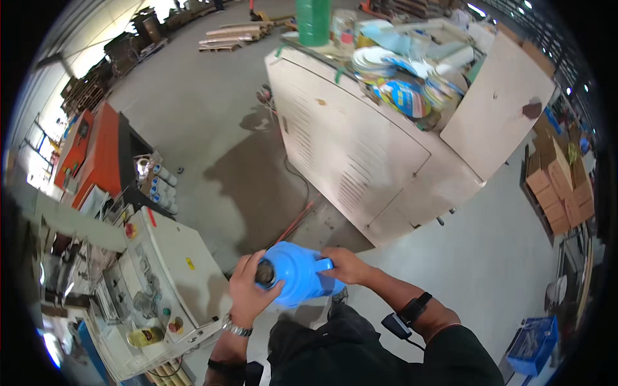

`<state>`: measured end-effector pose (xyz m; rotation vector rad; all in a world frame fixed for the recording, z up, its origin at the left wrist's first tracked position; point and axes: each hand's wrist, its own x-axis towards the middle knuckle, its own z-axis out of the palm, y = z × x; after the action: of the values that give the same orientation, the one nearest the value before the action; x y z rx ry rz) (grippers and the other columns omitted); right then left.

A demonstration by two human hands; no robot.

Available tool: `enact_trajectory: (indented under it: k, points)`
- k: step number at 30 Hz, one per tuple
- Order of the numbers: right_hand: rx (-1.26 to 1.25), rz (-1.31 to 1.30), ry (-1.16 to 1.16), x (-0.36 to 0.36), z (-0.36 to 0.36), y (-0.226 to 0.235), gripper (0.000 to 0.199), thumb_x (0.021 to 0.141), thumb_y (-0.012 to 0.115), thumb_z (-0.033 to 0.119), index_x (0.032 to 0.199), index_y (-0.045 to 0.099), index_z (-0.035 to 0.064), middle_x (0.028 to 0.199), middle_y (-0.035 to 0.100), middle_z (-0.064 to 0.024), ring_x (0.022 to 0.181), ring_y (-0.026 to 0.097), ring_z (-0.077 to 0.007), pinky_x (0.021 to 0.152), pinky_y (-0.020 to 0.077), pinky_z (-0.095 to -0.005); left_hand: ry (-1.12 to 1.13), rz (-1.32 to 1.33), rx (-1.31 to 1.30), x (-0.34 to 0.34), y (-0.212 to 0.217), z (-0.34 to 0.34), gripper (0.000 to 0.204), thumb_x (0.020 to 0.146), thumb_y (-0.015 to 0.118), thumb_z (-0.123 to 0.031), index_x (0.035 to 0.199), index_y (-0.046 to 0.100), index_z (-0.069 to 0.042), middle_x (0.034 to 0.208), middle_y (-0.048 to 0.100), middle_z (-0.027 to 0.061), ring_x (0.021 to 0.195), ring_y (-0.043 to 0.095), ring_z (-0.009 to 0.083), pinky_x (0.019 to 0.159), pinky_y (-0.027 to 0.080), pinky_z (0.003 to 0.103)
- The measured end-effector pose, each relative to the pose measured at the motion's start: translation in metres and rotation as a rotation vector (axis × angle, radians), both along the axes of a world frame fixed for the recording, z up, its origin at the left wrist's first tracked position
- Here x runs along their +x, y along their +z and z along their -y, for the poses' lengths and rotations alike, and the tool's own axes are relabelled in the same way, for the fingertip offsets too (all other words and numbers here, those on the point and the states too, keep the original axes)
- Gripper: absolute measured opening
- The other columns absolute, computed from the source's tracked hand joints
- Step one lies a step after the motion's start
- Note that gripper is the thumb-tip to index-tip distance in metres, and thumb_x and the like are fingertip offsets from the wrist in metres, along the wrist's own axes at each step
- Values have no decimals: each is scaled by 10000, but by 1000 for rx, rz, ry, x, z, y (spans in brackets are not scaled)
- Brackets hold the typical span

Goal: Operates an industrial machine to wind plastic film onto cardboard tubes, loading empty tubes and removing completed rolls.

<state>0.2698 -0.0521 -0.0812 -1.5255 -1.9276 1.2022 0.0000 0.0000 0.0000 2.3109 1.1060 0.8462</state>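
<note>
A large blue water jug (293, 273) is held in front of my legs, tilted with its neck toward the left. My left hand (250, 287) closes around the neck, fingers and thumb on either side of the dark mouth (264, 272). On the other side, my right hand (346, 266) grips the jug's side handle (324, 264). The jug's base is partly hidden behind its own body, and its inside looks dark at the mouth.
A beige machine cabinet (347, 148) stands ahead, topped with labels, jars and a green bottle (313, 22). At left are a control cabinet (174, 257) and an orange machine (100, 154). Red hoses (296, 220) cross the floor. Cartons (559, 186) and a blue crate (533, 345) sit right.
</note>
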Motion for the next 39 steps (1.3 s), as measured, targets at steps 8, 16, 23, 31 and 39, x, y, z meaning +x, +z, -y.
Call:
enact_trajectory:
  k: [8, 16, 23, 31, 39]
  points:
    - [-115, 122, -488, 80, 111, -160, 655, 786, 691, 262, 1334, 405, 44, 1262, 512, -216, 1183, 481, -396, 989, 417, -441, -328, -309, -34, 196, -146, -83, 668, 575, 813, -215, 1177, 561, -73, 1064, 597, 127, 979, 597, 312, 799, 513, 403]
    - [-489, 205, -646, -3, 208, -268, 625, 818, 659, 325, 1346, 439, 72, 1353, 468, -169, 1253, 442, -343, 1011, 386, -460, -513, -338, -34, 293, -357, -142, 670, 553, 838, -165, 1154, 551, -89, 1047, 548, 113, 979, 563, 324, 739, 520, 425]
    - [-452, 266, -689, -7, 191, -291, 584, 769, 691, 294, 1281, 500, 89, 1350, 461, -120, 1259, 415, -320, 999, 371, -458, -544, -397, -41, 338, -470, -168, 650, 557, 839, -151, 1139, 555, -96, 1048, 543, 114, 993, 561, 322, 767, 521, 421]
    - [-483, 236, -710, 8, 168, -277, 552, 745, 703, 266, 1241, 542, 86, 1312, 490, -125, 1235, 435, -327, 1015, 370, -441, -518, -453, -105, 353, -520, -174, 649, 556, 839, -143, 1139, 554, -112, 1052, 538, 112, 993, 555, 317, 778, 507, 427]
    - [-463, 235, -730, 12, 168, -287, 556, 725, 714, 264, 1227, 556, 87, 1306, 493, -125, 1222, 436, -335, 1020, 365, -446, -532, -482, -110, 353, -555, -168, 642, 569, 822, -128, 1150, 550, -118, 1054, 542, 115, 988, 543, 319, 815, 483, 419]
